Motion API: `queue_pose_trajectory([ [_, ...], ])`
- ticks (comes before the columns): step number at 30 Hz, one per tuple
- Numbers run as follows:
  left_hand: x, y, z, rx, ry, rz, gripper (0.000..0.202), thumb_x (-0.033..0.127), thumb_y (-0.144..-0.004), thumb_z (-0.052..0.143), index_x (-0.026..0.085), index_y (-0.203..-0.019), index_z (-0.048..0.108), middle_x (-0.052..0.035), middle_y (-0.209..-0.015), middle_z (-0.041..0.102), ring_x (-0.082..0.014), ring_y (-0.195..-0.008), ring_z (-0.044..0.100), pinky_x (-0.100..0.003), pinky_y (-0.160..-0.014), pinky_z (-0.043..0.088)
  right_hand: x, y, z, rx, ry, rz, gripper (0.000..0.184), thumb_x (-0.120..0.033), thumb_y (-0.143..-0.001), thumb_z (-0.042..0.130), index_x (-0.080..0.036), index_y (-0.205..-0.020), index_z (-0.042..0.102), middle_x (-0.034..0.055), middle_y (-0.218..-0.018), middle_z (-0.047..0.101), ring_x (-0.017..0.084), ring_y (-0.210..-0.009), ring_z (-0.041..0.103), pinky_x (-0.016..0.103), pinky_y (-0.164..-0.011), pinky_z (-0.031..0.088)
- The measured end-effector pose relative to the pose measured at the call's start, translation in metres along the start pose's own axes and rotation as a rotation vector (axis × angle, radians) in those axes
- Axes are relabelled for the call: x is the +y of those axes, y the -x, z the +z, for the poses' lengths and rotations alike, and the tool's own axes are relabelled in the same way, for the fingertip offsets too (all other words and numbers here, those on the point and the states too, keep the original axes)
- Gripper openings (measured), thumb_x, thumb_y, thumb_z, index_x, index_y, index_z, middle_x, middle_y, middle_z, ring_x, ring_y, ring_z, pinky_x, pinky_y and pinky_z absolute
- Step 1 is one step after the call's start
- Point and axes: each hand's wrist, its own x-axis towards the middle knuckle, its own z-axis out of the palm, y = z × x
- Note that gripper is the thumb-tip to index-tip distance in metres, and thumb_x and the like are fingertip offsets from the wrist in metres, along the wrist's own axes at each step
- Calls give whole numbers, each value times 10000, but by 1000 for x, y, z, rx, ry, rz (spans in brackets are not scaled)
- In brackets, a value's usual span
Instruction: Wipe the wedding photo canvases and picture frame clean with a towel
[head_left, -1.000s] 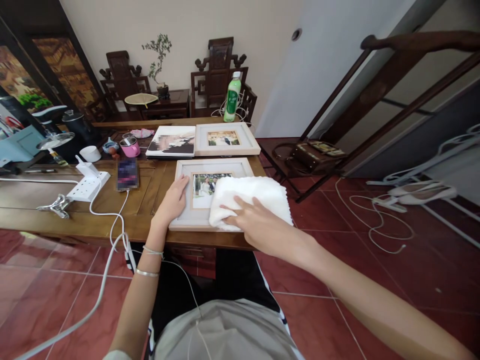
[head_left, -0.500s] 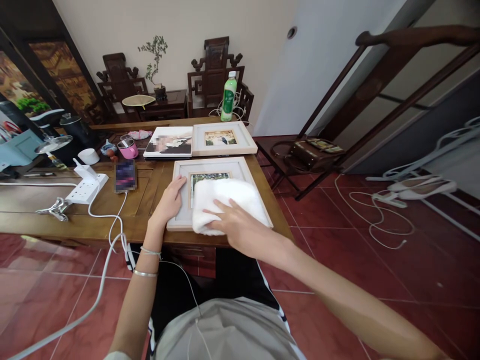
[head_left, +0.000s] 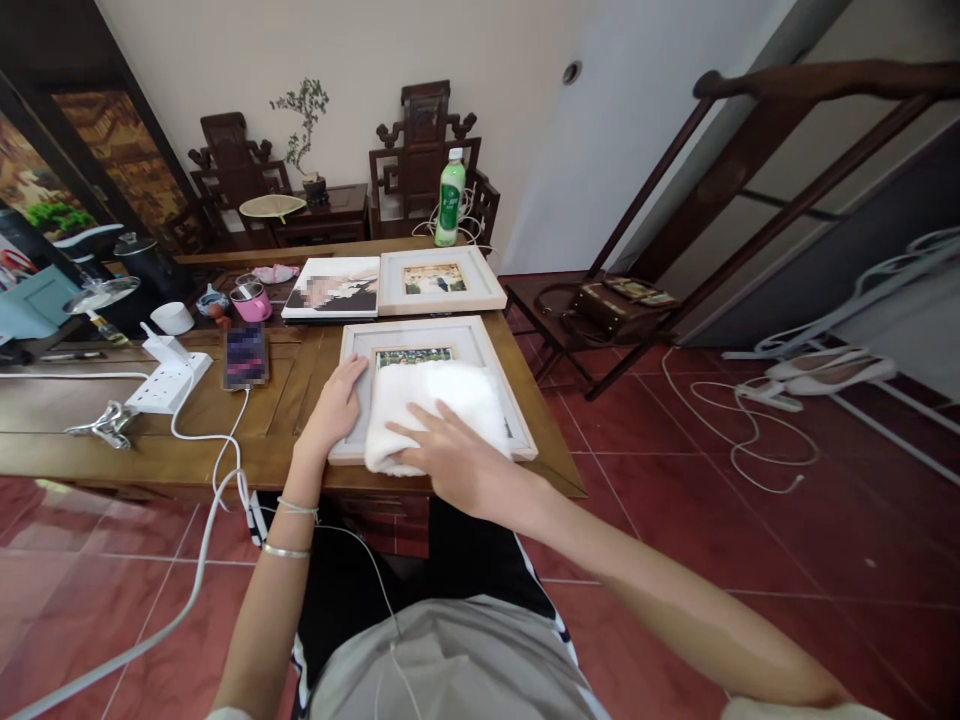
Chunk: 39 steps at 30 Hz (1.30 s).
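Observation:
A pale wooden picture frame [head_left: 417,330] lies flat near the table's front edge, with a photo in its centre mostly covered. My left hand [head_left: 335,405] grips its left rim, fingers over the edge. Folded white fluffy towel [head_left: 476,400] rests on the glass, and my right hand [head_left: 454,455] holds it down with fingers spread across its top. Behind lie a second pale frame [head_left: 484,285] with a photo and, beside it, a white-edged picture panel [head_left: 337,268], partly blurred.
On the wooden table [head_left: 300,400] at left are a phone [head_left: 246,357], a white power strip [head_left: 169,380] with cables, a pink mug [head_left: 253,302] and a silver metal stand [head_left: 109,425]. A green bottle [head_left: 450,198] stands behind the frames. A dark chair [head_left: 555,315] carries a bag [head_left: 619,308].
My right hand and the towel have slid left across the frame, uncovering some of its right side. My left hand stays on the left rim. The view has shifted slightly.

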Motion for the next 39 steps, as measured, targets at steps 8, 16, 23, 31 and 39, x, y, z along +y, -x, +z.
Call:
queue_pose_trajectory([
  [8, -3, -1, -3, -15, 1, 30, 507, 97, -868, 341, 152, -1342, 512, -102, -1427, 502, -220, -1383, 383, -444, -1166, 279, 14, 38, 9, 88, -20, 55, 689, 86, -635, 407, -192, -1221, 639, 87, -1487, 418, 320, -1414, 260, 596, -1127, 226],
  [16, -3, -3, -7, -118, -9, 53, 551, 52, -830, 343, 117, -1351, 509, -114, -1439, 484, -223, -1402, 347, -448, -1171, 269, 67, 83, 7, 212, 38, 180, 583, 81, -569, 378, -209, -940, 721, 52, -1353, 576, 232, -1368, 376, 510, -1139, 292],
  [23, -3, -2, -8, -115, 3, 52, 552, 58, -833, 347, 158, -1346, 522, -80, -1443, 485, -209, -1401, 349, -444, -1180, 256, 119, 34, 2, 245, 99, 324, 574, 66, -662, 397, -143, -1121, 673, 152, -1434, 475, 285, -1342, 415, 507, -1105, 320],
  [31, -7, -1, -3, -47, 9, 59, 534, 48, -817, 360, 136, -1301, 567, -96, -1399, 533, -224, -1378, 391, -443, -1167, 287, 111, -81, -21, 328, 178, 211, 657, 76, -733, 423, -150, -1341, 527, 147, -1407, 511, 288, -1430, 231, 525, -1108, 251],
  [39, -6, -2, -3, -22, 70, 83, 545, 1, -761, 381, 152, -1213, 646, -78, -1358, 573, -221, -1338, 447, -423, -1163, 298, 91, -129, -4, 219, 203, 63, 486, 18, -826, 415, -170, -1222, 627, 159, -1221, 649, 266, -1359, 378, 483, -1067, 279],
])
